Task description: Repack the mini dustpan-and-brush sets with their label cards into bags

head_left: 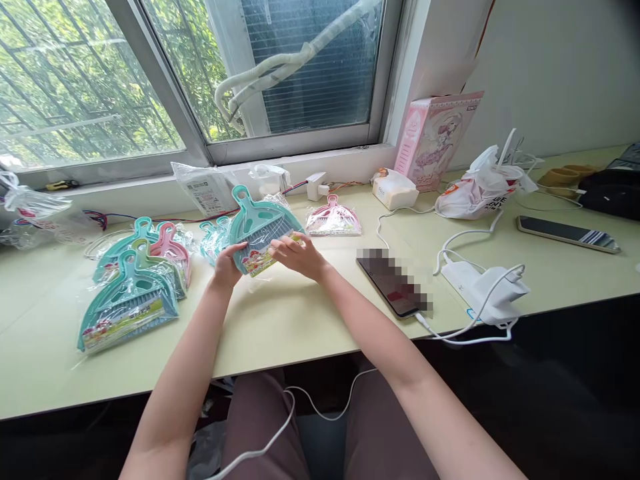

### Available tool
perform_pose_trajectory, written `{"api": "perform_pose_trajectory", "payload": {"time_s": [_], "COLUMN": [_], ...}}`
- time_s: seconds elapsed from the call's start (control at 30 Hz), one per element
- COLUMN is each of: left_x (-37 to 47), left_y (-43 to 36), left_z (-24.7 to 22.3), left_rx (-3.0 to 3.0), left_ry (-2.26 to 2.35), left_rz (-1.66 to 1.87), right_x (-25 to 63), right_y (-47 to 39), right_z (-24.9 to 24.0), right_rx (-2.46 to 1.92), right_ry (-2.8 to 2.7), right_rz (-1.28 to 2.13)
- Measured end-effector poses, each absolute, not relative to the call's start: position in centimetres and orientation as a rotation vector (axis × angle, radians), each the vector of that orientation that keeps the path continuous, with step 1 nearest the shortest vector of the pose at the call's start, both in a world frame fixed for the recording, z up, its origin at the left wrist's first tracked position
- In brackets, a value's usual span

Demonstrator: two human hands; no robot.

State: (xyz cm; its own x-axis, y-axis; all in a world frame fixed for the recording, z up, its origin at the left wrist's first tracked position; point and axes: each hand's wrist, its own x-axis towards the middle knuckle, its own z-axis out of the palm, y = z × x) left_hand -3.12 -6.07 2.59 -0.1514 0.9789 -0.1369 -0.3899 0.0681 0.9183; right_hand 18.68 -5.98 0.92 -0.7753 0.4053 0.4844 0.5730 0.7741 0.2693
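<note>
Above the table, near its middle: a wrapped teal dustpan set, held up between both hands, tilted, its handle pointing away from the person.
Left arm: reaches forward from the lower left, slanting inward, the elbow only slightly bent.
Left hand: at the set's lower left corner, gripping it; the thumb lies along the front, the other fingers are hidden behind.
Right arm: comes in from the lower right on a longer diagonal, nearly straight, crossing over the table's front edge.
Right hand: back turned up, fingers bent and closed on the lower right edge, tips on the printed card; its thumb cannot be made out.
Left of the hands: more wrapped sets, teal, green and pink, overlapping.
Beyond the right hand: a pink set, lying apart.
Beside the right forearm: a phone with a cable plugged in.
</note>
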Motion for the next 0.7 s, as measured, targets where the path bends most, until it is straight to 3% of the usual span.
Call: {"api": "perform_pose_trajectory", "payload": {"time_s": [0.7], "left_x": [-3.30], "left_y": [-5.97], "left_z": [2.16], "left_rx": [0.797], "left_ry": [1.047], "left_rz": [1.427], "right_x": [19.24], "right_y": [-5.88], "right_z": [0.88], "right_rx": [-0.851], "right_ry": [-2.484], "right_rz": [-0.449]}}
